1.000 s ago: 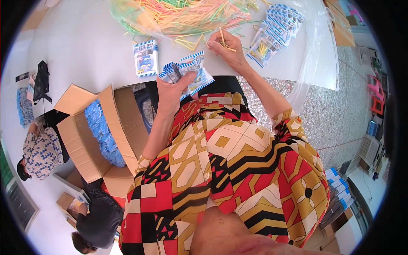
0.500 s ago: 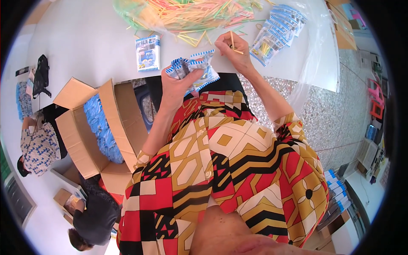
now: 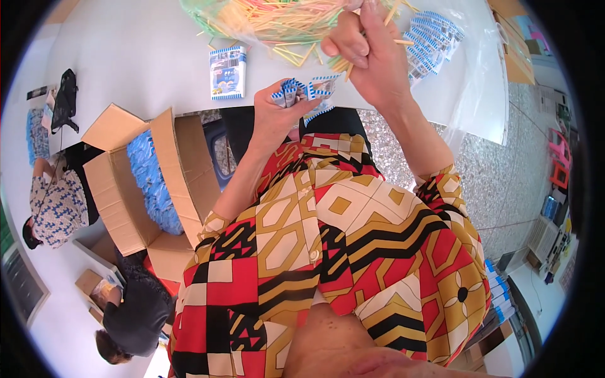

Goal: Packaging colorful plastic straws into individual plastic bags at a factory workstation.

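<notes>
Several blue-and-white striped plastic packets (image 3: 290,94) are bunched in my left hand (image 3: 270,120), closed around them at the table's near edge. My right hand (image 3: 381,72) is raised over the table with its fingers curled around a few thin pale-yellow straw-like sticks (image 3: 404,42), whose ends poke out between the fingers. Beyond it lies a heap of coloured thin sticks (image 3: 287,22) in pink, yellow and green, partly covered by clear plastic film. A flat stack of packets (image 3: 228,72) lies left of the heap. To the right, more packets (image 3: 435,41) are fanned out, partly hidden by my right hand.
An open cardboard box (image 3: 171,164) full of blue packets (image 3: 154,189) stands at my left. Clear plastic film (image 3: 476,82) hangs over the table's right side. At the far left are two other people (image 3: 60,208), one with a hand in a small box (image 3: 94,286).
My right hand has lifted and come closer to the camera, moving right with the sticks in it. My left hand has shifted slightly right and away, still gripping the packets.
</notes>
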`<state>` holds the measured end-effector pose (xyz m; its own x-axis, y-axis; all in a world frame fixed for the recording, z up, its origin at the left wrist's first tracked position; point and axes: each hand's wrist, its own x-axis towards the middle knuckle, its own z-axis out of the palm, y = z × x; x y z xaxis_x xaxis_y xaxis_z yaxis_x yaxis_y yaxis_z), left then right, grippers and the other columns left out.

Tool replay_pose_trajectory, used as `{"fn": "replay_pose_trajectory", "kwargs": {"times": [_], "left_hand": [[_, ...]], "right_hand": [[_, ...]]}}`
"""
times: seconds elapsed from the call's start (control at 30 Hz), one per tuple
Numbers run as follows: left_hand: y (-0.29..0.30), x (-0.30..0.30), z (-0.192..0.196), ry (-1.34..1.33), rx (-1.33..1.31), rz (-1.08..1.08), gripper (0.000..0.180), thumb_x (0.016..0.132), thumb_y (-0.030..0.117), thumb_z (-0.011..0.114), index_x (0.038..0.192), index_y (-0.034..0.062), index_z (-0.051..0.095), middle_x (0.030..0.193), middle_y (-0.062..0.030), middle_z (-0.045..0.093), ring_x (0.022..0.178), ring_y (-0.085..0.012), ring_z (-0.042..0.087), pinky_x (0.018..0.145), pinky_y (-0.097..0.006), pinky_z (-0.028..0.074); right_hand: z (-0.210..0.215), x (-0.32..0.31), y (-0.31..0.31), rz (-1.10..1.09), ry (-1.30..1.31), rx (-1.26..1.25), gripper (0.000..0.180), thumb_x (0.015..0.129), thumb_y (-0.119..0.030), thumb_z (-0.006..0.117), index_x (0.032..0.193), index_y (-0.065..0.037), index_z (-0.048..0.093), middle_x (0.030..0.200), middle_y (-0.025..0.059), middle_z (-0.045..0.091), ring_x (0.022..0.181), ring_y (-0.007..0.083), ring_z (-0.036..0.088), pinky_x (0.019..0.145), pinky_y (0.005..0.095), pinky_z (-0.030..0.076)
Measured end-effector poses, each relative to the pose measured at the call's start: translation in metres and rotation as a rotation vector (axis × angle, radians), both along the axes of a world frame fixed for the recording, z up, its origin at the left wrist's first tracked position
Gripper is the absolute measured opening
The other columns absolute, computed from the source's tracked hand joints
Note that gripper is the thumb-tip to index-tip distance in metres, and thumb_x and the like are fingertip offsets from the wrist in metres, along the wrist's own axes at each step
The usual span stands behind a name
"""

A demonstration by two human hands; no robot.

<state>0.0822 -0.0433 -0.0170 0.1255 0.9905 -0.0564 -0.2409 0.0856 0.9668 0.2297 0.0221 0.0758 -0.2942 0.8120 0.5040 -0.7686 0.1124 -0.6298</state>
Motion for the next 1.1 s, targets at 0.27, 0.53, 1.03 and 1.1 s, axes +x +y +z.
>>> {"fn": "replay_pose_trajectory", "kwargs": {"times": [0.27,0.53,1.03,1.1], "left_hand": [[-0.003,-0.003,0.006,-0.025,-0.149,-0.055,0.013,0.072,0.005,0.074,0.074,0.0027,0.061,0.062,0.0025,0.056,0.048,-0.0021,0.045,0.039,-0.018,0.032],[-0.01,-0.007,0.009,-0.068,-0.118,-0.051,0.013,0.073,0.005,0.075,0.075,0.0026,0.062,0.068,0.0026,0.058,0.06,-0.0034,0.05,0.055,-0.019,0.04],[-0.01,-0.012,0.012,-0.152,-0.218,-0.085,0.015,0.07,0.01,0.077,0.077,0.0061,0.064,0.066,0.0032,0.06,0.053,-0.0032,0.047,0.046,-0.019,0.033],[-0.01,-0.014,0.012,-0.171,-0.247,-0.092,0.015,0.07,0.01,0.077,0.077,0.0067,0.064,0.066,0.0033,0.06,0.052,-0.0034,0.046,0.046,-0.019,0.033]], "right_hand": [[-0.008,-0.015,-0.021,-0.251,-0.276,-0.162,0.026,0.1,-0.029,0.032,0.096,-0.007,0.047,0.054,-0.0011,0.038,0.046,0.0077,0.034,0.064,0.0299,0.045],[0.008,-0.017,-0.026,-0.29,-0.551,-0.144,0.029,0.1,-0.029,0.035,0.105,-0.005,0.049,0.072,0.0081,0.054,0.065,0.0158,0.054,0.079,0.0364,0.046],[-0.028,-0.003,-0.026,-0.22,-0.416,0.132,0.026,0.101,-0.025,0.03,0.098,-0.008,0.049,0.056,-0.0037,0.033,0.051,0.0058,0.031,0.073,0.0364,0.046],[-0.027,-0.003,-0.027,-0.205,-0.415,0.142,0.027,0.101,-0.026,0.029,0.098,-0.008,0.049,0.056,-0.0039,0.033,0.052,0.0057,0.031,0.073,0.0364,0.046]]}}
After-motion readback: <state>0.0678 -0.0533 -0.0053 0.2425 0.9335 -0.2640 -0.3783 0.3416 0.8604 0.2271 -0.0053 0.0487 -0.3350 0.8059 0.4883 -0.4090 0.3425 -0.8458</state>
